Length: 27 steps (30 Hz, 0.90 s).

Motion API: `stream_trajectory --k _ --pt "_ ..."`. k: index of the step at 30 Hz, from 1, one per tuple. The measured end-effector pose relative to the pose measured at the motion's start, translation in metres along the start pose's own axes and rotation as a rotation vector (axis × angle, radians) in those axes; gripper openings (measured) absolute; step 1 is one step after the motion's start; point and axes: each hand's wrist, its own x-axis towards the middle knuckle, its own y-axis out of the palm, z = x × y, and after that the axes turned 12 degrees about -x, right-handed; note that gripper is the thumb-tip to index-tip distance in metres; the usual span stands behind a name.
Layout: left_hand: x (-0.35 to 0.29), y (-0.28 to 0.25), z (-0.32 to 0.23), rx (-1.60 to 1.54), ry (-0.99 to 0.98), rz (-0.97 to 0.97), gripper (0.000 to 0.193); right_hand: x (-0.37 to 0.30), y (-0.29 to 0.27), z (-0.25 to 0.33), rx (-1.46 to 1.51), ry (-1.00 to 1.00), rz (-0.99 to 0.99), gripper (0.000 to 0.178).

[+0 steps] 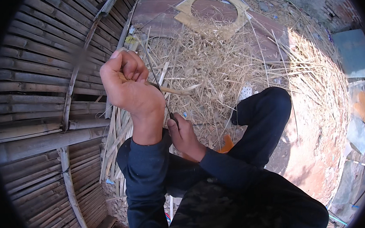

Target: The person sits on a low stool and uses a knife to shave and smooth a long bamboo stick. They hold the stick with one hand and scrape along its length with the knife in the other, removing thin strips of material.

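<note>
Straw (204, 66) litters the ground (314, 147) — left fingers (130, 66) clenched, whether on the strip (179, 91) unclear; right fingers (183, 125) grasp the knife (173, 117); strip seems light, springy — best pinched near its end

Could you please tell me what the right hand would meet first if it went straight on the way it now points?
Going straight on, up and to the left in the picture, the right hand would probably meet the left wrist first, though this view leaves their depth unclear.
</note>
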Motion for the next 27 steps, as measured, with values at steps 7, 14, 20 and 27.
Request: stream_trajectory --k 7,14,20,27 --pt "0.021 -0.021 -0.014 0.070 0.021 -0.159 0.034 0.008 0.006 -0.110 -0.226 0.169 0.101 0.050" --pt "0.003 -0.004 -0.003 0.034 0.024 -0.064 0.036 0.012 -0.034 0.015 -0.037 0.051 0.120 0.047" --pt "0.001 0.007 -0.002 0.022 -0.060 -0.147 0.038 -0.001 0.002 -0.107 -0.333 0.106 0.045 0.041" --pt "0.014 -0.012 -0.007 0.018 -0.001 -0.121 0.037 0.038 -0.044 -0.010 0.829 0.856 0.546 0.049"
